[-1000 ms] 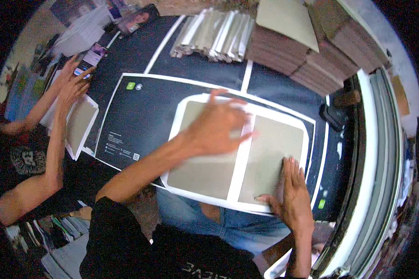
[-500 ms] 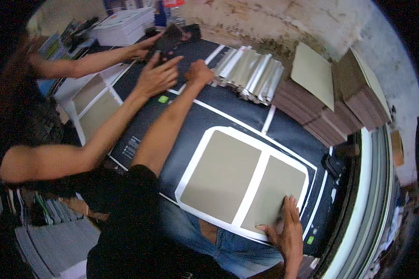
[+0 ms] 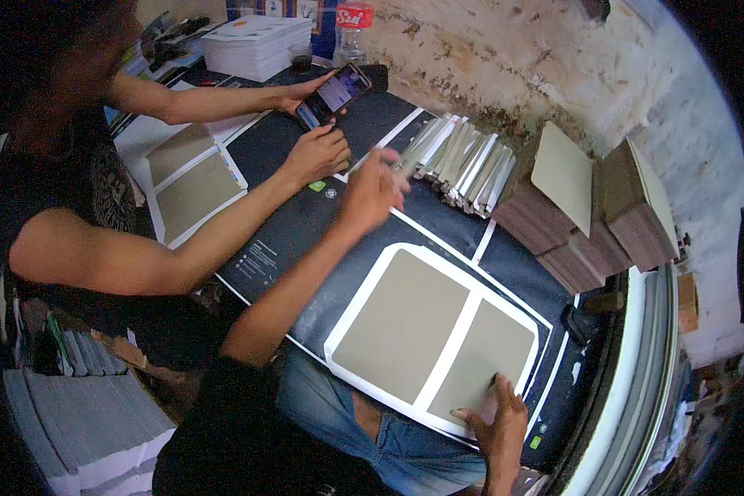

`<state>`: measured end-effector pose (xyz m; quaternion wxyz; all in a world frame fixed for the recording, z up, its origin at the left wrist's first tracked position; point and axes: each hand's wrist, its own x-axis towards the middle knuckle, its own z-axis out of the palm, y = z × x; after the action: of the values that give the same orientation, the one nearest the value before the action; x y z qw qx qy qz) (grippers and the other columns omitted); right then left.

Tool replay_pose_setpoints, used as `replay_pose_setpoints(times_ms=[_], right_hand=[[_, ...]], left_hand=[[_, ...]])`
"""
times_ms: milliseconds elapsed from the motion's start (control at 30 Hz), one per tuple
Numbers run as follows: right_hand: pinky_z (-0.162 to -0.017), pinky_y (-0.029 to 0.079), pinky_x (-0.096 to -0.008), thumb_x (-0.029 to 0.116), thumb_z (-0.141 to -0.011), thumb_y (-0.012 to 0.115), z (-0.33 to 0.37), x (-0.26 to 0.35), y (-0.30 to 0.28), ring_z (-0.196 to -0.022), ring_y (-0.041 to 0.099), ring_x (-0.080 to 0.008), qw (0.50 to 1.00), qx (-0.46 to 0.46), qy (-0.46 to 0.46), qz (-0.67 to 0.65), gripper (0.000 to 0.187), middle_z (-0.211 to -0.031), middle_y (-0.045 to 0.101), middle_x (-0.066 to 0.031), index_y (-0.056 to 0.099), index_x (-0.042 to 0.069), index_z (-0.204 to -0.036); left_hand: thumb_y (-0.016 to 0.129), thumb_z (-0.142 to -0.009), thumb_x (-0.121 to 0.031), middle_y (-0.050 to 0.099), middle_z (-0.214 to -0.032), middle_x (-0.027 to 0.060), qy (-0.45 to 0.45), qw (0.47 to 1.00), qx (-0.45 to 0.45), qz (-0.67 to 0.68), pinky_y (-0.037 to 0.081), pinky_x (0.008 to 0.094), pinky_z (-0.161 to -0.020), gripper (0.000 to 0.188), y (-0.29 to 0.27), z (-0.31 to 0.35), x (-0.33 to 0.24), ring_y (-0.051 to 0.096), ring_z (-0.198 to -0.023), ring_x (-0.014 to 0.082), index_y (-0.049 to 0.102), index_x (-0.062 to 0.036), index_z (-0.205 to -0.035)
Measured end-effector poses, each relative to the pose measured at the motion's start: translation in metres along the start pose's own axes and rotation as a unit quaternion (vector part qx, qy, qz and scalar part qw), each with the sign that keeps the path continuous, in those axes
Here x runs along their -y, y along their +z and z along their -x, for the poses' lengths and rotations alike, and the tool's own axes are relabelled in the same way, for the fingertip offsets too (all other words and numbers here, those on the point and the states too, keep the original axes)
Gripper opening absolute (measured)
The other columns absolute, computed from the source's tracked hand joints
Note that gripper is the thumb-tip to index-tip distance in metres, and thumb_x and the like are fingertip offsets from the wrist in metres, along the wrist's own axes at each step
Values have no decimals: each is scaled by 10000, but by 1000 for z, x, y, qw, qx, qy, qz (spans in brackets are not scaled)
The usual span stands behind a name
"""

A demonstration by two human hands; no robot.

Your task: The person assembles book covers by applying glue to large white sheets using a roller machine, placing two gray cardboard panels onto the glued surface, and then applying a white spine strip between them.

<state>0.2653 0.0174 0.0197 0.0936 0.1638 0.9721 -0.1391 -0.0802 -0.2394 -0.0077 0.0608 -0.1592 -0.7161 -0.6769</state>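
Note:
On the dark sheet in front of me lies a book cover (image 3: 396,324): two grey-brown boards on white-edged paper with a white strip between them. My right hand (image 3: 501,428) rests at the near right corner of the smaller board, fingers and thumb spread. My left hand (image 3: 372,192) is beyond the cover, beside a pile of shiny pale strips (image 3: 463,161). Its fingers are bent and blurred, and whether a strip is between them is unclear. At the left, a co-worker's hand holds a smartphone (image 3: 332,97); the person's other hand (image 3: 318,155) is beside my left hand.
Stacks of grey boards (image 3: 546,202) stand at the right back against the stained wall. Another cover (image 3: 200,192) lies before the co-worker. A paper stack (image 3: 256,48), a dark-filled glass (image 3: 300,56) and a plastic bottle (image 3: 353,35) stand at the back. Grey stacked sheets (image 3: 91,422) sit lower left.
My view has shifted. My left hand has loosened from a fist beside the strips, and its fingers now blur. The co-worker's nearer hand has drawn back below the phone. My right hand stays on the cover.

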Motion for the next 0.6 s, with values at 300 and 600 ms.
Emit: replay_pose_setpoints(times_ms=[300,600], right_hand=[[-725,576,-325,193,-983,699,-4,81,-13,-814,711,-215,824,-160,10,-543,292,-948,718,-149,697,-80,-1089],[-601,523,-268,148,-979,694,2,74,-14,-687,671,-170,822,-207,-14,-529,234,-898,705,-138,706,-83,-1014]], left_hand=[[590,-949,13,719,-922,187,-69,948,307,44,567,358,-695,171,31,190,-94,722,-805,199,662,60,-1097],[649,-956,-25,737,-859,182,-24,947,298,116,597,363,-722,172,25,218,-90,740,-792,198,683,79,-1088]])
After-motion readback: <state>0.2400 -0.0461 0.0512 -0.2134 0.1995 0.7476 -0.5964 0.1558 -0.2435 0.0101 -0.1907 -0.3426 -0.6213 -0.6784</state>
